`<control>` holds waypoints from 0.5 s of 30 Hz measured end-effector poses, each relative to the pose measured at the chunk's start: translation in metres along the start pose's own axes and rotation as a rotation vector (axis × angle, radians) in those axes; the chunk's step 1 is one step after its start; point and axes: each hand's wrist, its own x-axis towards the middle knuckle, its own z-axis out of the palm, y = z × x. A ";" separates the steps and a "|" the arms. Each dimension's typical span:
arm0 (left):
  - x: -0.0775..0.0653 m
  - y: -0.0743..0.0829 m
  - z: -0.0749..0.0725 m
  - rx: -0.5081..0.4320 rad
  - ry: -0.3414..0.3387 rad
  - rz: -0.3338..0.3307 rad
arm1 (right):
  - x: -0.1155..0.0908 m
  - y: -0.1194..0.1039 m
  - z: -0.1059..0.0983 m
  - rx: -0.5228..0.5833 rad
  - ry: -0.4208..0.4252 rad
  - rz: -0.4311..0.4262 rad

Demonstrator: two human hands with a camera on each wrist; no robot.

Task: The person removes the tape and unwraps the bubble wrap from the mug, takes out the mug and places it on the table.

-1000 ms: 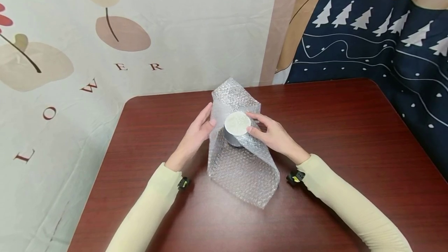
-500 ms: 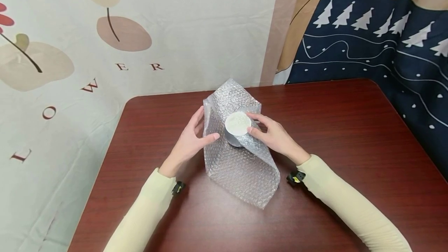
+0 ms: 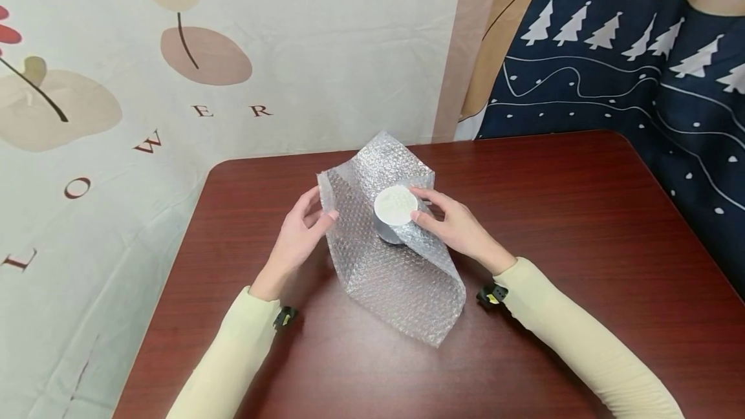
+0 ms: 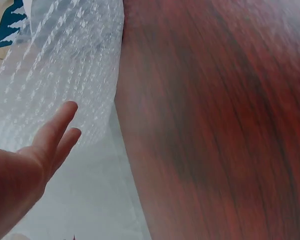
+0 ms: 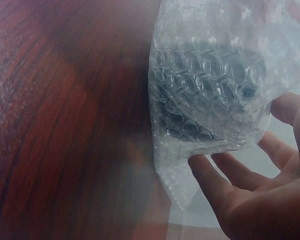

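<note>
A grey cylindrical container with a whitish round top (image 3: 396, 205) stands upright on a sheet of bubble wrap (image 3: 401, 283). My right hand (image 3: 456, 225) holds the wrap's right side folded against the container, the thumb near its rim. In the right wrist view, the fingers (image 5: 209, 182) curve around the wrapped side, and the dark body shows through the bubbles. My left hand (image 3: 297, 235) is at the wrap's left flap, thumb on the inner side and fingers behind the edge. In the left wrist view, two fairly straight fingers (image 4: 57, 130) lie against the flap; the thumb is hidden.
The dark red wooden table (image 3: 553, 212) has rounded back corners. Behind it hang a pale printed cloth (image 3: 326, 50) and a navy cloth with white trees (image 3: 611, 83). Small black devices are strapped at the left wrist (image 3: 285, 317) and right wrist (image 3: 491, 295).
The wrap's left flap has swung outward to the left, away from the container, along with my left hand. My right hand and the container have stayed in place.
</note>
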 end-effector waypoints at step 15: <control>-0.003 -0.011 -0.025 -0.102 0.092 -0.056 | 0.001 0.000 0.000 0.004 -0.006 0.003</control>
